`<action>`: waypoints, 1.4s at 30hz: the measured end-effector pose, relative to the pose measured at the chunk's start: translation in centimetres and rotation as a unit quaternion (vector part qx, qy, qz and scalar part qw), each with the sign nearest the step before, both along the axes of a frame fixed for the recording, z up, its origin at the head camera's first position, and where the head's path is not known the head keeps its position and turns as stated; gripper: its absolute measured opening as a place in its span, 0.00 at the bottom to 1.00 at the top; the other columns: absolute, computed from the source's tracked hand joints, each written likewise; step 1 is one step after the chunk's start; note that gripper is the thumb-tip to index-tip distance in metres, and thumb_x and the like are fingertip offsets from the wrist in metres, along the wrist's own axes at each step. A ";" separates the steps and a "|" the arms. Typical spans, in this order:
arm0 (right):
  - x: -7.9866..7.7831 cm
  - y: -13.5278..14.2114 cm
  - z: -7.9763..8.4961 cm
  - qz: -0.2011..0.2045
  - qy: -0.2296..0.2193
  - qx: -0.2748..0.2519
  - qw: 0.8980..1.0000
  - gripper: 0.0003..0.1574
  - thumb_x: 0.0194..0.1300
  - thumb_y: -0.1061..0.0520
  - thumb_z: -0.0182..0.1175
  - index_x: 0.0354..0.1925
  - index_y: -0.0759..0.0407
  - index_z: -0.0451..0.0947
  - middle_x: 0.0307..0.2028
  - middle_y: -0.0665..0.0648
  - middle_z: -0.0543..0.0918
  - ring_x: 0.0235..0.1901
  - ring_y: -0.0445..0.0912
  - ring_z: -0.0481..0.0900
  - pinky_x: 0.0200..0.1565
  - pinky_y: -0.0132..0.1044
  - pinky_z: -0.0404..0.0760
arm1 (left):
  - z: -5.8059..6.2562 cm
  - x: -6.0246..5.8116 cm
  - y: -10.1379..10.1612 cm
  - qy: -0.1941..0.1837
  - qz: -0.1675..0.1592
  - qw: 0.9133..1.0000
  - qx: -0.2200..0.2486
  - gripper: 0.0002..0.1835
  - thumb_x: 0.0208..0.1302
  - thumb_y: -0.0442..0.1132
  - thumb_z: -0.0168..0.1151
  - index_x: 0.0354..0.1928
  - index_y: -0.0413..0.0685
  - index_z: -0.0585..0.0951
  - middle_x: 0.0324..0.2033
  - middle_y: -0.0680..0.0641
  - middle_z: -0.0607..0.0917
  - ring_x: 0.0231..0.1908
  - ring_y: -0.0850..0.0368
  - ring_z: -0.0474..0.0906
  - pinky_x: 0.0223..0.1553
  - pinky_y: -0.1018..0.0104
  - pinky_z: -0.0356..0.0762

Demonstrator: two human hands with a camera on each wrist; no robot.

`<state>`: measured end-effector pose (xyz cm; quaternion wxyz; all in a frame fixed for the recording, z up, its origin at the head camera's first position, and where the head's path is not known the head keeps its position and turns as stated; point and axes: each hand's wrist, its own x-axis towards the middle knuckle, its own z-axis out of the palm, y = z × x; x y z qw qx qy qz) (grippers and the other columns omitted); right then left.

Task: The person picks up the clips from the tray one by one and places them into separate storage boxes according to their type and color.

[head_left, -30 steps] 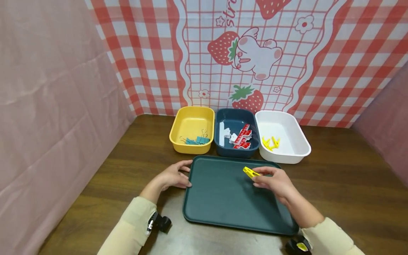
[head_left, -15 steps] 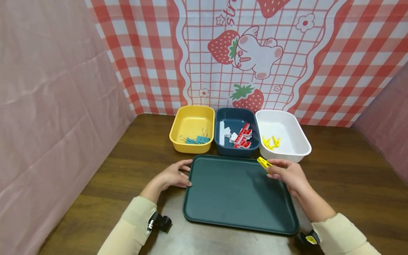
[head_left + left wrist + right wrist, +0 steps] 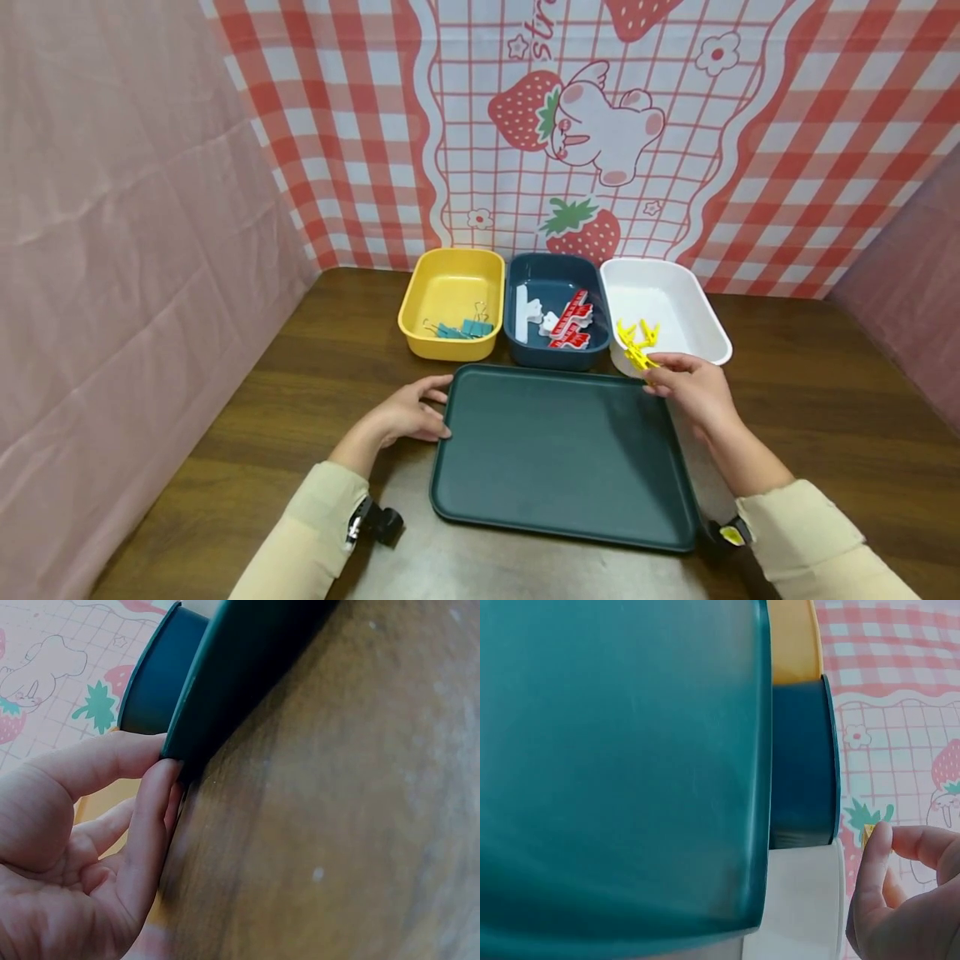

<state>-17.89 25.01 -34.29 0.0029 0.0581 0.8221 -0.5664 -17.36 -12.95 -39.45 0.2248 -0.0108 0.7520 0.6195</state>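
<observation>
My right hand (image 3: pixel 693 392) pinches a yellow clothespin (image 3: pixel 639 358) between thumb and fingertips, over the near rim of the white bin (image 3: pixel 708 333). In the right wrist view only a bit of the yellow clothespin (image 3: pixel 868 832) shows past the fingertips. More yellow clothespins (image 3: pixel 649 333) lie in that bin. My left hand (image 3: pixel 408 412) rests with its fingers spread against the left edge of the dark green tray (image 3: pixel 555 458). The left wrist view has the fingertips of this left hand (image 3: pixel 97 825) right at the tray's rim (image 3: pixel 184 712).
Beside the white bin stand a navy bin (image 3: pixel 558 358) with white and red clips (image 3: pixel 573 321), and a yellow bin (image 3: pixel 442 348) with teal binder clips (image 3: pixel 465 330). All three bins line up behind the tray. A checked cloth (image 3: pixel 360 150) hangs behind them.
My right hand has carried the yellow clothespin from above the tray, rightward and away from me, to the near rim of the white bin. The left hand has stayed in place.
</observation>
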 end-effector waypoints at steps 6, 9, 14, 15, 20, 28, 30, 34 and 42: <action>-0.7 0.2 0.1 -0.026 0.004 0.010 1.000 0.30 0.63 0.56 0.59 0.57 0.75 0.69 0.42 0.63 0.70 0.26 0.37 0.78 0.39 0.32 0.82 | 0.1 0.1 -0.1 -0.001 0.000 1.000 0.002 0.46 0.45 0.16 0.63 0.68 0.47 0.62 0.53 0.38 0.69 0.37 0.52 0.77 0.36 0.59 0.82; -1.2 0.2 0.3 -0.037 0.005 0.010 0.999 0.29 0.63 0.56 0.59 0.56 0.75 0.69 0.43 0.63 0.69 0.25 0.37 0.77 0.37 0.30 0.82 | 0.1 0.1 -0.1 -0.002 0.001 1.000 0.002 0.46 0.45 0.16 0.64 0.68 0.47 0.62 0.53 0.38 0.69 0.37 0.52 0.77 0.36 0.59 0.82; -2.2 0.4 0.6 -0.047 0.008 -0.004 0.999 0.29 0.62 0.58 0.59 0.56 0.77 0.69 0.44 0.64 0.69 0.24 0.36 0.76 0.34 0.28 0.81 | 0.2 0.1 -0.2 -0.002 0.003 1.000 -0.001 0.46 0.45 0.16 0.64 0.68 0.48 0.62 0.53 0.39 0.69 0.37 0.52 0.77 0.36 0.59 0.82; -2.5 0.5 0.6 -0.048 0.007 -0.008 0.999 0.29 0.62 0.59 0.59 0.56 0.77 0.68 0.44 0.64 0.69 0.23 0.36 0.76 0.33 0.28 0.81 | 0.2 0.1 -0.2 -0.003 0.004 1.000 -0.002 0.46 0.45 0.16 0.64 0.68 0.48 0.62 0.52 0.39 0.69 0.37 0.52 0.77 0.36 0.59 0.82; -3.4 0.9 0.8 -0.059 -0.004 -0.011 0.998 0.29 0.64 0.58 0.57 0.57 0.76 0.68 0.50 0.66 0.69 0.26 0.35 0.76 0.39 0.32 0.81 | 0.1 0.0 -0.3 -0.001 0.002 1.000 -0.003 0.46 0.45 0.16 0.64 0.68 0.47 0.62 0.52 0.38 0.69 0.37 0.51 0.77 0.36 0.59 0.82; -5.2 1.0 0.9 -0.067 -0.018 0.013 0.998 0.29 0.63 0.56 0.56 0.56 0.75 0.69 0.51 0.67 0.69 0.27 0.35 0.74 0.37 0.30 0.81 | 0.1 -0.1 -0.3 -0.004 0.001 1.000 -0.006 0.45 0.45 0.17 0.64 0.68 0.48 0.62 0.53 0.39 0.69 0.37 0.52 0.77 0.36 0.59 0.82; -5.6 0.9 0.9 -0.068 -0.019 0.012 0.997 0.29 0.63 0.57 0.57 0.56 0.76 0.69 0.50 0.68 0.69 0.24 0.33 0.75 0.34 0.28 0.81 | 0.1 -0.1 -0.3 -0.003 0.001 1.000 -0.007 0.45 0.45 0.17 0.64 0.68 0.48 0.62 0.53 0.39 0.69 0.37 0.52 0.77 0.36 0.59 0.82; -6.5 0.6 0.9 -0.068 -0.025 0.036 0.997 0.28 0.63 0.57 0.57 0.56 0.74 0.70 0.49 0.67 0.71 0.24 0.35 0.76 0.32 0.27 0.81 | 0.0 -0.1 -0.3 -0.003 0.001 1.000 -0.006 0.45 0.45 0.17 0.64 0.68 0.48 0.63 0.53 0.39 0.69 0.37 0.52 0.77 0.36 0.59 0.82; -7.5 0.0 1.1 -0.084 -0.033 0.100 0.991 0.28 0.62 0.51 0.56 0.54 0.69 0.73 0.52 0.65 0.72 0.41 0.48 0.67 0.41 0.35 0.73 | 0.2 -0.1 -0.1 -0.004 0.001 1.000 -0.002 0.45 0.45 0.16 0.64 0.68 0.48 0.62 0.52 0.39 0.69 0.37 0.52 0.77 0.36 0.59 0.82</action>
